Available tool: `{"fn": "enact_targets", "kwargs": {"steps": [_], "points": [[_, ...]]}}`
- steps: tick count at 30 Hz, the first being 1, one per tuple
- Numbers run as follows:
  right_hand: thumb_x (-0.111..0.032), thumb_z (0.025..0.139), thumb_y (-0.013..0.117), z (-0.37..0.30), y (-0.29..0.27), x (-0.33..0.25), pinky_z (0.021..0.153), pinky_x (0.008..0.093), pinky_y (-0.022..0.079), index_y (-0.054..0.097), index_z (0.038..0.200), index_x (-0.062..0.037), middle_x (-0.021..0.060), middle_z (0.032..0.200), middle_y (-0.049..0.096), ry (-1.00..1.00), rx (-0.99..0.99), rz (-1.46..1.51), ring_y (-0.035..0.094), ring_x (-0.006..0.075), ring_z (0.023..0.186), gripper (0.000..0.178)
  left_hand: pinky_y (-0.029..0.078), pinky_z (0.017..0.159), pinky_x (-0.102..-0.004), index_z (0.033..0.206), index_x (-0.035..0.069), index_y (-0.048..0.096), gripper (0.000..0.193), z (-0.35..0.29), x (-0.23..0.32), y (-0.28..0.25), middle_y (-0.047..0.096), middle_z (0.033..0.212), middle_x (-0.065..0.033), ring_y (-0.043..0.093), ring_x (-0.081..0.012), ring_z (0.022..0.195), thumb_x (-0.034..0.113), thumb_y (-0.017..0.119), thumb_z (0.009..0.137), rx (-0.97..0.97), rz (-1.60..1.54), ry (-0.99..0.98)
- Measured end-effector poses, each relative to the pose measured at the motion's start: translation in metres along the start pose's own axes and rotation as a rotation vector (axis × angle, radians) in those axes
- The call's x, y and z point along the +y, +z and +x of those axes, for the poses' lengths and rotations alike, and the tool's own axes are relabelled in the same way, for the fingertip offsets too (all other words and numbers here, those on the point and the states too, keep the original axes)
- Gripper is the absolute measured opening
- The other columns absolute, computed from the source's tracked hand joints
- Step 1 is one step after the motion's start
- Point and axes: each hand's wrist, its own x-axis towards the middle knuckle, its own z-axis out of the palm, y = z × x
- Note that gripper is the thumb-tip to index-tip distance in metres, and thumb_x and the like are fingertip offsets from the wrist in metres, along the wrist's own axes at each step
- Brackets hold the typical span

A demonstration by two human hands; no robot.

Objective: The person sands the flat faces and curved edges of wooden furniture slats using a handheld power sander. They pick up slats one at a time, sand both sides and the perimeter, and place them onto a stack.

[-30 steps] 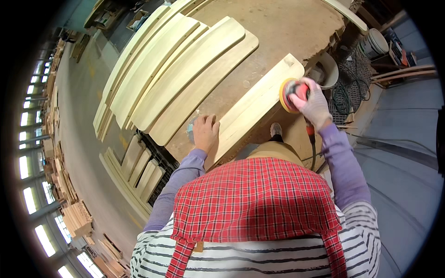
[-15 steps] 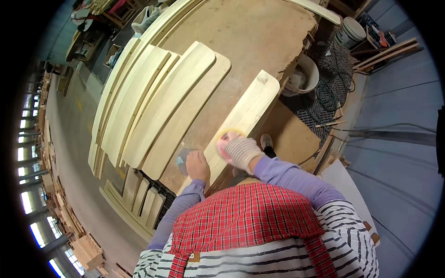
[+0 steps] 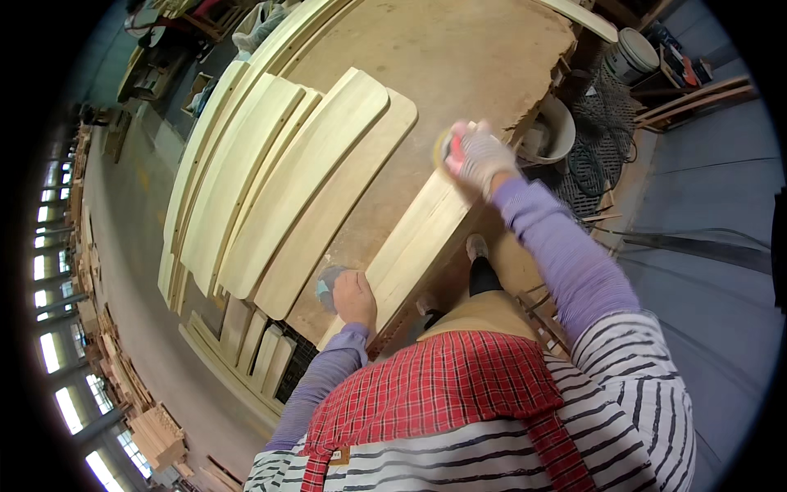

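A long pale wooden plank (image 3: pixel 418 246) lies slanted on a big brown worktable (image 3: pixel 459 66). My right hand (image 3: pixel 479 156), in a white glove, grips a round red-and-yellow sander (image 3: pixel 449 146) pressed on the plank's far end. At the plank's near end, beside a small grey-and-teal object (image 3: pixel 325 284), rests my bare left hand (image 3: pixel 355 298), pressing on the wood.
Several curved pale boards (image 3: pixel 287 180) are stacked on the table's left side. More boards (image 3: pixel 254 348) lie low beside the table. Buckets (image 3: pixel 631 53), coiled hose (image 3: pixel 594 160) and wooden slats stand on the floor to the right. Timber stacks line the far left.
My right hand with the sander slid back toward me along the plank, then out to its far end again. My left hand stayed at the near end.
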Motion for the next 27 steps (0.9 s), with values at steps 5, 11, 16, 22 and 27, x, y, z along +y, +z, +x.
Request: {"fn": "enact_targets", "kwargs": {"steps": [5,11,16,22,27], "points": [[-0.028,0.084,0.069,-0.129,0.042,-0.038,0.086,0.0494,0.055,0.054,0.125,-0.0193,0.0210,0.123,0.055,-0.352,-0.358,-0.066,0.063,0.0391,0.108,0.044,0.042,0.076,-0.0464,0.087,0.005,0.058,0.018,-0.002,-0.005,0.000,0.058,0.089,-0.0136,0.055,-0.0345,0.088,0.019,0.052,0.097,-0.033,0.024,-0.013],[-0.037,0.087,0.065,-0.065,0.003,0.043,0.085,0.0428,0.056,0.051,0.124,-0.0135,0.0232,0.123,0.054,0.010,-0.043,-0.020,0.065,0.0386,0.101,0.046,0.042,0.075,-0.0471,0.086,0.005,0.057,0.018,0.001,-0.003,0.000,0.058,0.089,-0.0143,0.055,-0.0354,0.086,0.018,0.051,0.097,-0.030,0.014,0.016],[-0.033,0.083,0.067,-0.023,-0.012,0.050,0.085,0.0469,0.055,0.054,0.121,-0.0154,0.0237,0.121,0.052,0.080,0.079,-0.017,0.065,0.0419,0.095,0.043,0.042,0.075,-0.0467,0.087,0.004,0.058,0.017,0.003,-0.003,0.001,0.058,0.089,-0.0140,0.054,-0.0354,0.086,0.017,0.051,0.097,-0.056,0.031,0.000],[-0.029,0.084,0.060,-0.098,0.036,-0.006,0.082,0.0460,0.056,0.059,0.112,-0.0156,0.0199,0.102,0.065,-0.232,-0.168,0.019,0.067,0.0386,0.094,0.031,0.042,0.076,-0.0464,0.086,0.004,0.058,0.018,0.000,-0.002,-0.003,0.058,0.088,-0.0142,0.054,-0.0354,0.086,0.017,0.051,0.097,-0.039,0.022,0.001],[-0.030,0.088,0.064,0.003,-0.026,0.067,0.083,0.0428,0.055,0.051,0.121,-0.0110,0.0239,0.109,0.058,0.092,0.051,-0.060,0.064,0.0376,0.100,0.041,0.042,0.075,-0.0463,0.086,0.005,0.058,0.017,0.007,0.002,0.003,0.058,0.089,-0.0143,0.055,-0.0351,0.087,0.017,0.052,0.096,-0.041,0.038,0.009]]}}
